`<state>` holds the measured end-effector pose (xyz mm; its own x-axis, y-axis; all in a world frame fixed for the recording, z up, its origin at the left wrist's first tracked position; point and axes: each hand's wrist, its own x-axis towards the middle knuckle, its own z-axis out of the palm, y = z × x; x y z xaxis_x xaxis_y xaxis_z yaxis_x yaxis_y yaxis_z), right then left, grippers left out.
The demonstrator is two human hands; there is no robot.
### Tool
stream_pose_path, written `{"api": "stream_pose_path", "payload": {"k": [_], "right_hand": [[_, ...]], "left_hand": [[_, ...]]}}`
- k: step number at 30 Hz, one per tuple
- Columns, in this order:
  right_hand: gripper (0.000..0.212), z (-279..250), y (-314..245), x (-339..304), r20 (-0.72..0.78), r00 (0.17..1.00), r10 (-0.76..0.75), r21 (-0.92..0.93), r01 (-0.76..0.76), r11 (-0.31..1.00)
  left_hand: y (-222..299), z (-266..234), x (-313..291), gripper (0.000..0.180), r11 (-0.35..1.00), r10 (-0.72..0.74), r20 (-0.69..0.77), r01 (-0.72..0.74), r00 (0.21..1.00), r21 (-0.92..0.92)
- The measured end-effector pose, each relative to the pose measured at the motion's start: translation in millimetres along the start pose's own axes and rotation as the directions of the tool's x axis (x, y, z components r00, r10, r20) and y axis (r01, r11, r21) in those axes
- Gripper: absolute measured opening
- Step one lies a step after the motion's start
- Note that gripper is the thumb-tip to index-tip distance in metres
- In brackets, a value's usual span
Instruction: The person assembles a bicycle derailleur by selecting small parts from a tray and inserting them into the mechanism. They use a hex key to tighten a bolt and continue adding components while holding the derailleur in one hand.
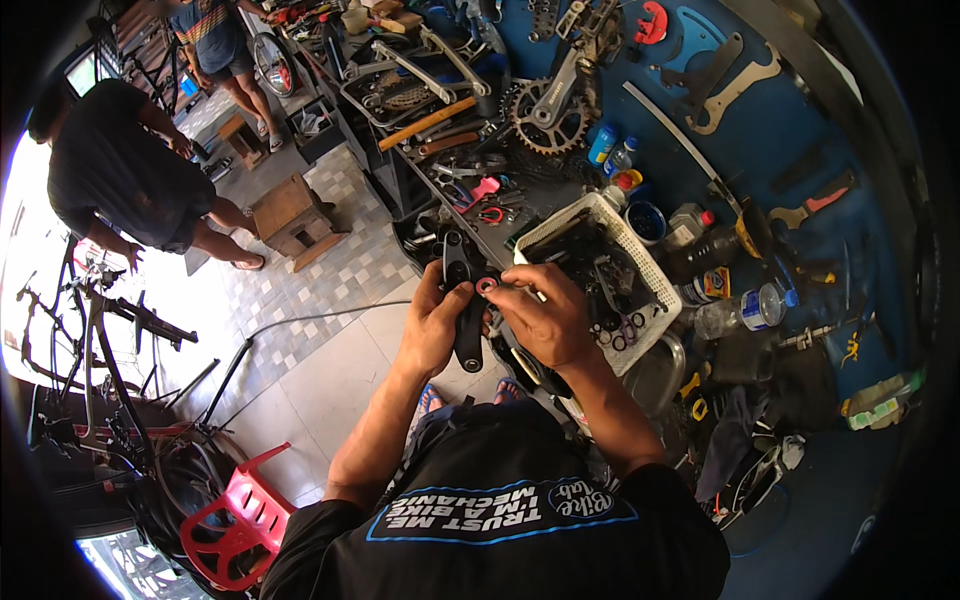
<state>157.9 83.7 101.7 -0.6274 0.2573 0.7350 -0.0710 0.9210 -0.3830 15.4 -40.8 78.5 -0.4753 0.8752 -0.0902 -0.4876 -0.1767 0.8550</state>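
Observation:
My left hand [430, 325] is wrapped round a black bike suspension linkage [469, 345], holding it in front of my body. Its two arms show above and below the fingers, with round holes at the ends. Between the fingertips of my right hand [548, 318] is a small bearing with a red ring [486, 286]. It sits close beside the linkage; whether the two touch, I cannot tell. Just beyond my right hand, a white plastic basket [660, 325] contains dark small parts and several rings.
A crankset [550, 105], pliers [455, 190] and bike parts crowd the bench. Bottles [745, 315] line its right side; wrenches [740, 85] lie further up. At left are a wooden stool [293, 215], a red chair [240, 520], bike frames [95, 340] and two people [130, 165].

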Motion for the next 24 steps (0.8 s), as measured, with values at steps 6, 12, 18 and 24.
{"api": "stream_pose_path", "payload": {"k": [6, 12, 18, 24], "right_hand": [[0.031, 2, -10, 8, 0.086, 0.99, -0.11, -0.061, 0.115, 0.991], [0.026, 8, -16, 9, 0.072, 0.996, -0.045, 0.028, 0.043, 0.999], [0.027, 6, -24, 12, 0.155, 0.912, 0.381, 0.329, -0.411, 0.85], [0.029, 9, -20, 3, 0.322, 0.807, 0.495, 0.459, -0.59, 0.664]], "left_hand": [[8, -10, -13, 0.055, 0.994, 0.067, 0.019, -0.069, 0.998, 0.079], [10, -17, -18, 0.058, 0.989, 0.11, -0.008, -0.108, 0.994, 0.101], [17, -13, -22, 0.057, 0.978, 0.121, 0.003, -0.12, 0.993, 0.169], [14, -9, -23, 0.057, 0.972, 0.133, 0.029, -0.136, 0.991, 0.192]]}}
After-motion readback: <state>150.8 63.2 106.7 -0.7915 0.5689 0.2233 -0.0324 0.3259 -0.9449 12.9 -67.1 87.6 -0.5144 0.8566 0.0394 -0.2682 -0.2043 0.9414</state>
